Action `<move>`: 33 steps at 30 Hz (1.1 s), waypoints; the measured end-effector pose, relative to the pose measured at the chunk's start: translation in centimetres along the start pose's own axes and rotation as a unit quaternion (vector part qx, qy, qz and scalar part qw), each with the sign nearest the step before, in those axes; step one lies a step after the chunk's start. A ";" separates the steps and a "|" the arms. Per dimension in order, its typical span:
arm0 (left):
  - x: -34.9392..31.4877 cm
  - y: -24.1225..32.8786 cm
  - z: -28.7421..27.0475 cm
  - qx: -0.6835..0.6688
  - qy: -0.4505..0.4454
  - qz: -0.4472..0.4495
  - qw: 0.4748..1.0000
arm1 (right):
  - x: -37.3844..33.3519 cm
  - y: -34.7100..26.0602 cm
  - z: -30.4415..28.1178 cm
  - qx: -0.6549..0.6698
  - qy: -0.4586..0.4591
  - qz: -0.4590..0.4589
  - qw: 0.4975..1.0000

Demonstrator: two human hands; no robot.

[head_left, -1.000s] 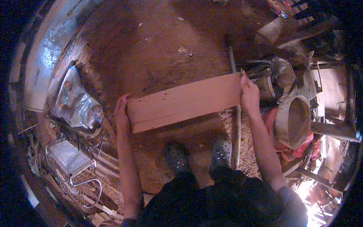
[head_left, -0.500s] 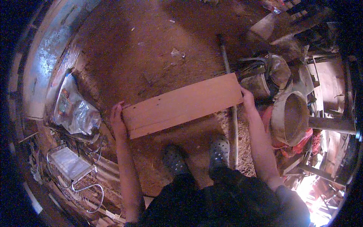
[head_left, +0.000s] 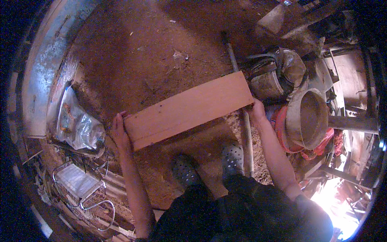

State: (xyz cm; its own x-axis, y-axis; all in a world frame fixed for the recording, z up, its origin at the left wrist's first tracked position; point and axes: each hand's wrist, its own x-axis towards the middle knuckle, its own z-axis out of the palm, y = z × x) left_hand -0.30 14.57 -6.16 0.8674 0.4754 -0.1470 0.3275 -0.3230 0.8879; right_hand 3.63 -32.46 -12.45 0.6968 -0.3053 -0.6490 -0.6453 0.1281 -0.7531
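Note:
A wide wooden board [head_left: 189,109] is held out in front of me above the dirt floor, its right end tilted farther away than its left. My left hand [head_left: 119,130] grips the left end, fingers wrapped over the edge. At the opposite end my right hand [head_left: 256,112] is closed on the lower right corner; its fingers are partly hidden beneath the wood. A few small dark holes show near the board's left part. Below it, my feet stand in dark perforated clogs [head_left: 232,159].
A long pole [head_left: 246,141] lies on the floor right of my feet. Beyond it are a round sieve-like drum [head_left: 308,119], a red container [head_left: 280,129] and a dirty bucket [head_left: 268,86]. On the left lie a clear plastic bag [head_left: 82,125] and a small wire-framed rack [head_left: 78,179].
The board and both hands have shifted slightly left in the picture. The surroundings have also moved a little left and up on the right side. Both hands keep their hold.

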 end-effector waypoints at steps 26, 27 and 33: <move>6.6 0.6 -0.1 0.158 -0.054 -0.003 0.986 | -6.8 -0.6 11.4 -0.614 -0.180 -0.321 0.699; 6.4 0.7 0.0 0.134 -0.057 -0.018 0.989 | -7.0 -0.2 12.4 -0.598 -0.203 -0.363 0.685; 5.7 1.5 0.2 0.167 -0.046 0.003 0.985 | -9.5 1.3 18.4 -0.625 -0.395 -0.302 0.602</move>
State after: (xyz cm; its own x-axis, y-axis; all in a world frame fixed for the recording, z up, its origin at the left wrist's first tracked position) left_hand 5.23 16.63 -5.71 0.8949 0.4017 -0.1944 0.4139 -0.5841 0.6982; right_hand 1.99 -12.06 -9.24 0.5352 0.6666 -0.5189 0.4123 -0.7423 -0.5282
